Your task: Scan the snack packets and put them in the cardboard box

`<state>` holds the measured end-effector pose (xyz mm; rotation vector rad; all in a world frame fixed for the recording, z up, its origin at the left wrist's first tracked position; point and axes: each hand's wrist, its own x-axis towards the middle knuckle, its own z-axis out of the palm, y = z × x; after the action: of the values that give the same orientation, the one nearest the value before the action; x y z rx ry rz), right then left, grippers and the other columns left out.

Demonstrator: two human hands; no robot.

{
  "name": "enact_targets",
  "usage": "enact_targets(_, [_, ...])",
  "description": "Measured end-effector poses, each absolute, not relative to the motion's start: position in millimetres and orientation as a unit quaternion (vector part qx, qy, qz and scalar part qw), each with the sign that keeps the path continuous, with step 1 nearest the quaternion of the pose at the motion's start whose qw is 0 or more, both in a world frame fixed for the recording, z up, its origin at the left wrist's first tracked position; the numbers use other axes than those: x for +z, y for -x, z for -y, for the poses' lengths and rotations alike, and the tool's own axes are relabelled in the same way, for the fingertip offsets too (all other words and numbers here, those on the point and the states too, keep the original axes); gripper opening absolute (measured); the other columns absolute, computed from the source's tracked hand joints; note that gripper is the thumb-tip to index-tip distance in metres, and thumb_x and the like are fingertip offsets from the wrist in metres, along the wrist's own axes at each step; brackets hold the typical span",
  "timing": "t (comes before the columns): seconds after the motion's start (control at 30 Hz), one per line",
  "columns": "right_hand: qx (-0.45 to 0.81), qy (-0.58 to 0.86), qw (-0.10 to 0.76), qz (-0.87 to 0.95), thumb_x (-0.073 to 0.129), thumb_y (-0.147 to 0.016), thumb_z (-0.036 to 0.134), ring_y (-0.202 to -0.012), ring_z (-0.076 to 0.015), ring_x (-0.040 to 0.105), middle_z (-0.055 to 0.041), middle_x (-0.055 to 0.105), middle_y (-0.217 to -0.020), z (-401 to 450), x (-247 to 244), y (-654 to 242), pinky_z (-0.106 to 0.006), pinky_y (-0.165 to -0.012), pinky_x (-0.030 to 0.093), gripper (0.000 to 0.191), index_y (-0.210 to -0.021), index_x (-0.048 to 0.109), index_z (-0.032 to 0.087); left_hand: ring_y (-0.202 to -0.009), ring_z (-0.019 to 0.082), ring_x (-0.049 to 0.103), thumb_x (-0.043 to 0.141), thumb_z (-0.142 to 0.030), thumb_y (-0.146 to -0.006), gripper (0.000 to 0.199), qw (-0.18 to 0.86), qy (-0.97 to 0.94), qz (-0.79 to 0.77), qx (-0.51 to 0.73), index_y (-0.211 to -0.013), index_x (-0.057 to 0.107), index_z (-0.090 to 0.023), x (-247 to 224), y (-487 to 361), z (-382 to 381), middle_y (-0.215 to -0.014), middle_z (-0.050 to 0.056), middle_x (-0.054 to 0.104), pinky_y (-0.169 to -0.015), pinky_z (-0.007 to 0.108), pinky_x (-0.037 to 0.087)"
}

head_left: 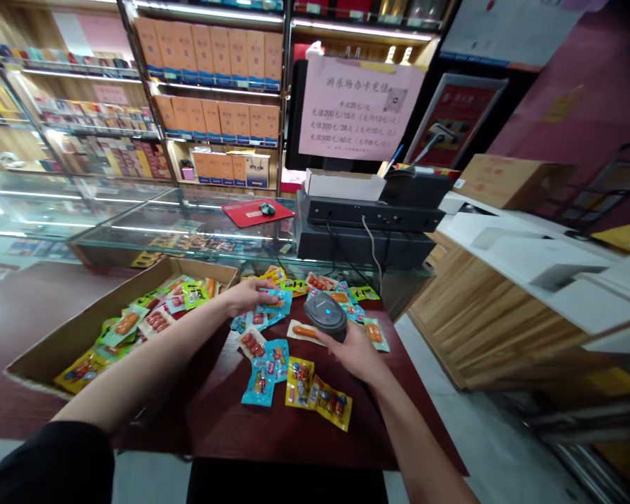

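In my right hand is a dark grey barcode scanner, its head tilted over a single-sausage packet. My left hand reaches over the table with its fingers on a blue snack packet at the back of the pile. Nearer to me lie a clear-fronted packet of small sausages, blue packets and two yellow packets. An orange sausage packet rests right of the scanner. A cardboard box of mixed snack packets stands left, partly behind my left forearm.
Behind the dark red table runs a glass display counter with a red mouse pad. A black cash-register unit with hanging cables stands at the back. A wooden cabinet is to the right.
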<state>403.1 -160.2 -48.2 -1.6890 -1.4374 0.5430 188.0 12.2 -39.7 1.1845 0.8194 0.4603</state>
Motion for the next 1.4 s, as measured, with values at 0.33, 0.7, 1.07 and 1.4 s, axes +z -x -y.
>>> enact_targets(0.33, [0.286, 0.607, 0.397, 0.626, 0.068, -0.079, 0.038, -0.101, -0.0237, 0.066, -0.0061, 0.071, -0.109, 144.0, -38.3, -360.3, -0.038, -0.090, 0.051, 0.036, -0.110, 0.064, 0.021, -0.079, 0.019, 0.070, 0.089, -0.019, -0.052, 0.041, 0.743, -0.492, -0.364, 0.271, -0.086, 0.067, -0.010, -31.7, -157.0, -20.8, -0.087, 0.010, 0.073, -0.074, 0.027, 0.057])
enact_targets(0.7, [0.279, 0.587, 0.421, 0.633, 0.068, -0.079, 0.039, -0.104, -0.0226, 0.066, -0.0060, 0.071, -0.112, 147.6, -37.8, -354.9, -0.038, -0.093, 0.051, 0.040, -0.115, 0.063, 0.021, -0.068, 0.013, 0.065, 0.090, -0.030, -0.045, 0.056, 0.659, -0.553, -0.413, 0.300, -0.093, 0.068, -0.014, -40.6, -156.2, -26.5, -0.080, 0.003, 0.072, -0.061, 0.021, 0.048])
enact_targets(1.07, [0.274, 0.590, 0.420, 0.632, 0.068, -0.079, 0.038, -0.103, -0.0231, 0.066, -0.0070, 0.071, -0.111, 150.1, -33.8, -353.0, -0.038, -0.091, 0.051, 0.039, -0.112, 0.063, 0.020, -0.060, 0.014, 0.063, 0.088, -0.038, -0.047, 0.052, 0.626, -0.617, -0.419, 0.228, -0.091, 0.073, -0.015, -35.7, -150.4, -21.2, -0.077, 0.003, 0.073, -0.055, 0.022, 0.047])
enact_targets(1.4, [0.282, 0.596, 0.416, 0.627, 0.067, -0.079, 0.042, -0.101, -0.0247, 0.067, -0.0078, 0.072, -0.109, 146.6, -31.1, -352.0, -0.039, -0.089, 0.052, 0.037, -0.108, 0.064, 0.019, -0.069, 0.018, 0.064, 0.083, -0.031, -0.052, 0.039, 0.573, -0.686, -0.404, 0.198, -0.087, 0.075, -0.016, -37.7, -145.6, -25.4, -0.076, 0.001, 0.072, -0.066, 0.025, 0.050])
